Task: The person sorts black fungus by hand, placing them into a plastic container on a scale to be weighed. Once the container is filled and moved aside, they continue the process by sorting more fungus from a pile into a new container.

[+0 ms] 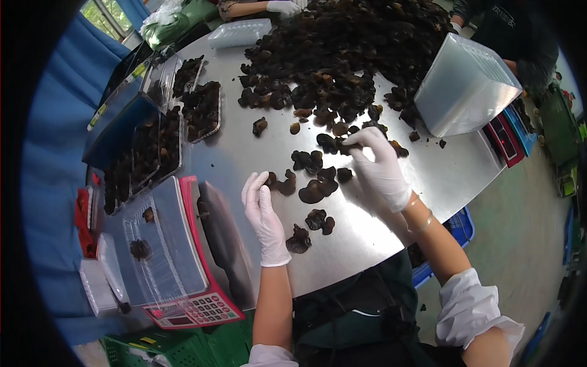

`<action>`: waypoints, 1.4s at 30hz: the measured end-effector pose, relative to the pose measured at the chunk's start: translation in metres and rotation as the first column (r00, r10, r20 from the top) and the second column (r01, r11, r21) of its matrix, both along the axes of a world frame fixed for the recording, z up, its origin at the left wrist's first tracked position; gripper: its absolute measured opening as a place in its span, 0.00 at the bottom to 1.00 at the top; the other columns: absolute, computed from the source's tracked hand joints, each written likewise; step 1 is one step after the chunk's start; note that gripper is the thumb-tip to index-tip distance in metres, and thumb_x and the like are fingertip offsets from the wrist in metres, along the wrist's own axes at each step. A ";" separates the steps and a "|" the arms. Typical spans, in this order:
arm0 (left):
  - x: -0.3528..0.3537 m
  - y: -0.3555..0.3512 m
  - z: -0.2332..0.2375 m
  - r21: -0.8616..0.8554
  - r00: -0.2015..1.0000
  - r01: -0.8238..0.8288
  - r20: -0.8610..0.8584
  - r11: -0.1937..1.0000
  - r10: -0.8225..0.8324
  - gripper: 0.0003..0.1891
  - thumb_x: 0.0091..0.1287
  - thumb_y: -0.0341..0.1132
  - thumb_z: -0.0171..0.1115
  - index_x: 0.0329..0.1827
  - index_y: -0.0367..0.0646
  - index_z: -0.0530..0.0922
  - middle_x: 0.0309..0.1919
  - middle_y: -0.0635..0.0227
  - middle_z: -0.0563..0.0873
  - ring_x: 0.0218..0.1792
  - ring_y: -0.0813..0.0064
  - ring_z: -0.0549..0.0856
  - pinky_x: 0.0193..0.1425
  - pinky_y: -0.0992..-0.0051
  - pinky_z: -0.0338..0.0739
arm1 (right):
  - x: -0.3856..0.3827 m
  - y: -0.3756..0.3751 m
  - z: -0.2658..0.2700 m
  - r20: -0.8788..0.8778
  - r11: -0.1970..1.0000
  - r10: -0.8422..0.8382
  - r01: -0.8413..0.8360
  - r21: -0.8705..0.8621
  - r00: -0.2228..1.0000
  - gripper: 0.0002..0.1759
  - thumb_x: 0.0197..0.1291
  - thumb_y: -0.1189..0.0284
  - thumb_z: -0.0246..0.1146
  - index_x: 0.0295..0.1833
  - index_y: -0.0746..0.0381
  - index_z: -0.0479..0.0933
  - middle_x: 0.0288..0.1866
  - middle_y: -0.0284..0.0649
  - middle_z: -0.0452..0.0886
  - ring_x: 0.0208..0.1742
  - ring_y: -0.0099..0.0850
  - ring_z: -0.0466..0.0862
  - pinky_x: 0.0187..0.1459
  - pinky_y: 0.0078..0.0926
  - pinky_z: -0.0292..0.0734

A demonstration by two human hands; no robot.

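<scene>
My left hand [263, 217], in a white glove, rests over the metal table [361, 226] with its fingers curled beside a dark fungus piece [286, 182]; a small dark bit shows at the fingertips. White-gloved too, my right hand [379, 168] reaches over the middle of the table, its thumb and fingertips closed on a dark fungus piece [350, 147]. Several loose pieces lie between the hands, among them a broad brown one [312, 191]. Nearer me are a crumpled piece [299, 240] and a smaller one [316, 219].
A large fungus heap [342, 49] covers the far side. Filled clear trays [202, 113] stand left, near a pink-edged scale [205, 309] bearing a clear tray [159, 244]. Stacked clear containers [468, 85] stand right. Two other people's gloved hands [284, 7] [455, 27] show beyond.
</scene>
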State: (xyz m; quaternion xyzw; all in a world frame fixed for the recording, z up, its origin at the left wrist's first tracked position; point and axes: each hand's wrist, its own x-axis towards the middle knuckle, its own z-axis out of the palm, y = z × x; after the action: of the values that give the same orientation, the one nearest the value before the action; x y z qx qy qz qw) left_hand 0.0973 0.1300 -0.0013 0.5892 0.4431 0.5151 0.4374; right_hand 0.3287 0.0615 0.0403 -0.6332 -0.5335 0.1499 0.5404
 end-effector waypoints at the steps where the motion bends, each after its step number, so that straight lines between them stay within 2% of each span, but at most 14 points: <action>1: 0.000 -0.001 0.001 -0.020 1.000 0.013 0.018 1.000 -0.013 0.14 0.79 0.34 0.56 0.61 0.38 0.82 0.67 0.58 0.75 0.70 0.66 0.73 0.74 0.66 0.69 | 0.003 -0.004 -0.009 0.221 0.994 -0.016 -0.009 0.112 0.975 0.09 0.64 0.82 0.61 0.48 0.63 0.81 0.50 0.38 0.77 0.45 0.26 0.82 0.52 0.25 0.78; 3: 0.001 -0.005 0.008 -0.004 1.000 -0.013 0.014 1.000 0.014 0.15 0.78 0.33 0.56 0.61 0.38 0.82 0.66 0.58 0.76 0.70 0.66 0.74 0.74 0.65 0.69 | -0.005 -0.016 -0.009 -0.365 0.997 0.006 0.021 0.070 0.931 0.08 0.66 0.80 0.59 0.48 0.63 0.80 0.56 0.39 0.77 0.45 0.24 0.81 0.52 0.24 0.77; 6: 0.003 -0.013 0.017 0.132 0.996 -0.060 -0.057 0.989 0.068 0.15 0.76 0.31 0.58 0.63 0.39 0.80 0.66 0.59 0.77 0.69 0.65 0.74 0.73 0.65 0.70 | -0.022 -0.032 -0.006 -0.543 0.983 -0.034 -0.068 -0.168 0.839 0.07 0.68 0.76 0.59 0.49 0.62 0.79 0.66 0.41 0.76 0.48 0.26 0.82 0.55 0.26 0.78; 9: 0.001 -0.017 0.016 0.259 0.979 -0.070 -0.167 0.963 0.116 0.17 0.74 0.28 0.59 0.64 0.39 0.79 0.65 0.60 0.78 0.68 0.64 0.75 0.72 0.64 0.70 | -0.025 -0.021 -0.016 -0.209 0.962 0.038 -0.092 -0.256 0.977 0.09 0.65 0.75 0.60 0.50 0.61 0.79 0.50 0.44 0.86 0.46 0.35 0.86 0.51 0.31 0.80; 10: -0.001 -0.016 0.014 0.277 0.969 -0.076 -0.208 0.958 0.137 0.17 0.73 0.27 0.59 0.64 0.40 0.79 0.65 0.60 0.78 0.68 0.64 0.75 0.72 0.64 0.70 | -0.026 -0.013 -0.024 -0.103 0.951 0.114 -0.138 -0.277 0.988 0.09 0.67 0.76 0.60 0.51 0.63 0.81 0.50 0.41 0.87 0.42 0.25 0.85 0.49 0.25 0.80; 13: -0.007 -0.007 0.001 0.189 0.979 -0.101 -0.157 0.977 0.131 0.17 0.73 0.26 0.59 0.64 0.40 0.79 0.65 0.60 0.78 0.68 0.65 0.75 0.70 0.64 0.70 | -0.038 -0.006 -0.020 0.122 0.968 -0.004 0.035 -0.248 0.993 0.08 0.67 0.75 0.62 0.49 0.62 0.83 0.37 0.36 0.87 0.38 0.23 0.84 0.44 0.25 0.80; 16: -0.008 -0.004 -0.006 0.017 0.993 -0.116 -0.025 0.993 0.116 0.16 0.73 0.26 0.59 0.63 0.41 0.80 0.66 0.62 0.77 0.68 0.67 0.75 0.69 0.65 0.71 | -0.032 -0.015 -0.011 -0.160 0.985 -0.081 0.054 -0.165 0.984 0.07 0.66 0.77 0.63 0.48 0.61 0.83 0.33 0.33 0.83 0.32 0.17 0.78 0.35 0.18 0.74; 19: -0.007 -0.004 -0.004 0.035 0.994 -0.091 -0.057 0.995 0.093 0.16 0.74 0.27 0.58 0.63 0.42 0.80 0.66 0.62 0.77 0.68 0.68 0.75 0.69 0.66 0.70 | -0.016 -0.029 -0.024 -0.507 0.992 -0.104 0.049 -0.120 0.856 0.07 0.66 0.78 0.59 0.46 0.65 0.81 0.37 0.35 0.85 0.42 0.22 0.84 0.47 0.23 0.79; 21: -0.004 -0.003 -0.005 0.039 0.994 -0.082 -0.073 0.996 0.085 0.16 0.74 0.27 0.58 0.63 0.42 0.80 0.66 0.63 0.77 0.68 0.68 0.75 0.69 0.66 0.70 | -0.001 -0.034 -0.034 -0.470 0.988 -0.148 0.106 -0.116 0.870 0.09 0.64 0.78 0.59 0.49 0.66 0.80 0.41 0.38 0.84 0.46 0.28 0.83 0.50 0.27 0.77; 25: -0.003 -0.002 -0.006 0.047 0.989 -0.071 -0.123 0.996 0.077 0.16 0.74 0.27 0.58 0.62 0.42 0.81 0.66 0.63 0.77 0.68 0.68 0.75 0.69 0.67 0.69 | 0.004 -0.023 -0.060 0.416 0.995 -0.083 0.096 -0.010 0.905 0.17 0.64 0.64 0.63 0.53 0.62 0.82 0.50 0.46 0.84 0.56 0.44 0.79 0.61 0.41 0.72; 26: -0.003 -0.003 -0.006 0.052 0.990 -0.067 -0.121 0.996 0.073 0.16 0.74 0.27 0.58 0.62 0.42 0.81 0.66 0.63 0.77 0.68 0.68 0.75 0.69 0.67 0.69 | -0.012 -0.014 -0.043 0.200 0.969 -0.107 0.148 -0.200 0.974 0.20 0.62 0.57 0.65 0.53 0.59 0.83 0.52 0.45 0.83 0.57 0.45 0.77 0.61 0.42 0.71; 33: -0.006 -0.002 -0.010 0.106 0.982 -0.075 -0.167 0.992 0.092 0.15 0.73 0.26 0.58 0.61 0.43 0.81 0.66 0.63 0.77 0.68 0.68 0.75 0.69 0.66 0.70 | -0.043 0.012 -0.029 0.502 0.960 0.031 0.114 -0.256 0.865 0.17 0.58 0.60 0.67 0.46 0.61 0.80 0.47 0.45 0.82 0.55 0.46 0.79 0.56 0.43 0.75; 36: -0.008 -0.003 -0.008 0.084 0.987 -0.075 -0.133 0.994 0.086 0.15 0.73 0.26 0.58 0.61 0.42 0.82 0.66 0.63 0.76 0.68 0.68 0.75 0.69 0.66 0.71 | -0.039 -0.016 -0.027 0.523 0.946 0.050 0.127 -0.297 0.851 0.08 0.58 0.70 0.62 0.39 0.64 0.74 0.37 0.49 0.79 0.41 0.49 0.82 0.46 0.46 0.79; 42: -0.008 0.000 -0.004 -0.032 0.996 -0.091 0.011 0.995 0.092 0.14 0.74 0.25 0.56 0.59 0.38 0.82 0.65 0.60 0.77 0.68 0.66 0.75 0.73 0.65 0.69 | 0.010 -0.120 -0.020 0.438 0.872 -0.292 0.425 -0.243 0.850 0.06 0.58 0.75 0.64 0.39 0.61 0.74 0.38 0.47 0.80 0.39 0.49 0.82 0.42 0.43 0.78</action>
State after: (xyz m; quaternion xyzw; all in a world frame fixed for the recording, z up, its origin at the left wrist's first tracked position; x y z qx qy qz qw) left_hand 0.0894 0.1296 -0.0057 0.5582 0.4750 0.5310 0.4252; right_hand 0.3384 -0.0582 0.0201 -0.8210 -0.4670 0.0038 0.3285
